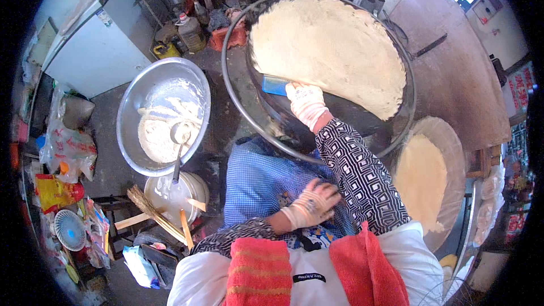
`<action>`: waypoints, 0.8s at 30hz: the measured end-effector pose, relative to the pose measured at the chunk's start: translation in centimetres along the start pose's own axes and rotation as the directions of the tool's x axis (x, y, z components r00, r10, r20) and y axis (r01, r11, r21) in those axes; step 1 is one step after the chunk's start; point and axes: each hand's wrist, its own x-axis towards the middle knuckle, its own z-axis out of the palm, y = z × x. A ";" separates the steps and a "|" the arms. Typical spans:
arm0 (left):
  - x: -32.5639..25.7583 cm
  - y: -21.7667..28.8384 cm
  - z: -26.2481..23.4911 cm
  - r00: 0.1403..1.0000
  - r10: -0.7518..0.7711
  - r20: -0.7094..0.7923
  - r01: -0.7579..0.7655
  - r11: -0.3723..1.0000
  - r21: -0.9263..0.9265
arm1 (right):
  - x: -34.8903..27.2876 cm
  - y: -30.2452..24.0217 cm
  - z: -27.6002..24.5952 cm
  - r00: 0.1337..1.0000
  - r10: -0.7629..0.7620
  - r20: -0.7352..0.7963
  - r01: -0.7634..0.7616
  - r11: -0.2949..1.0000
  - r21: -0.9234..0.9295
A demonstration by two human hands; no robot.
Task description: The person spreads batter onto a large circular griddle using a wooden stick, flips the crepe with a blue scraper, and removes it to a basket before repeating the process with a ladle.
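A large pale thin pancake [328, 51] covers most of a round black griddle [345, 113]. My right hand [306, 103], in a white glove with a black-and-white patterned sleeve, holds a blue flat scraper [274, 85] against the pancake's near left edge. My left hand [311, 204], also gloved, rests with curled fingers on my blue checked apron [260, 181], against my right elbow, and holds nothing that I can see.
Left of the griddle stands a wide metal basin [136, 102] of pale batter with a ladle [179, 136] in it. Below it are a white pot [164, 195] and a straw brush [148, 208]. A stack of finished pancakes [422, 178] lies at right. A white cabinet [96, 45] stands far left.
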 end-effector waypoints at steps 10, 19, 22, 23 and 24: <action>-6.2 -7.2 -9.4 0.879 -0.325 -0.350 0.342 0.940 -0.015 | 2.9 0.9 0.4 0.994 0.062 0.093 -0.054 0.995 -0.082; -7.8 -19.1 -18.2 0.741 -0.308 -0.597 0.537 0.805 0.252 | 3.5 1.7 -1.0 0.986 0.098 0.138 -0.099 0.995 -0.005; -6.3 -22.6 -20.9 0.787 -0.292 -0.544 0.568 0.688 0.452 | 3.2 1.7 -1.8 0.979 0.112 0.168 -0.111 0.994 -0.014; -6.0 -23.3 -21.5 0.861 -0.262 -0.436 0.483 0.688 0.541 | 3.2 1.8 -1.7 0.982 0.107 0.153 -0.106 0.994 -0.019; -5.9 -23.9 -21.6 0.919 -0.233 -0.318 0.387 0.683 0.619 | 3.3 1.7 -1.4 0.985 0.102 0.138 -0.100 0.995 -0.023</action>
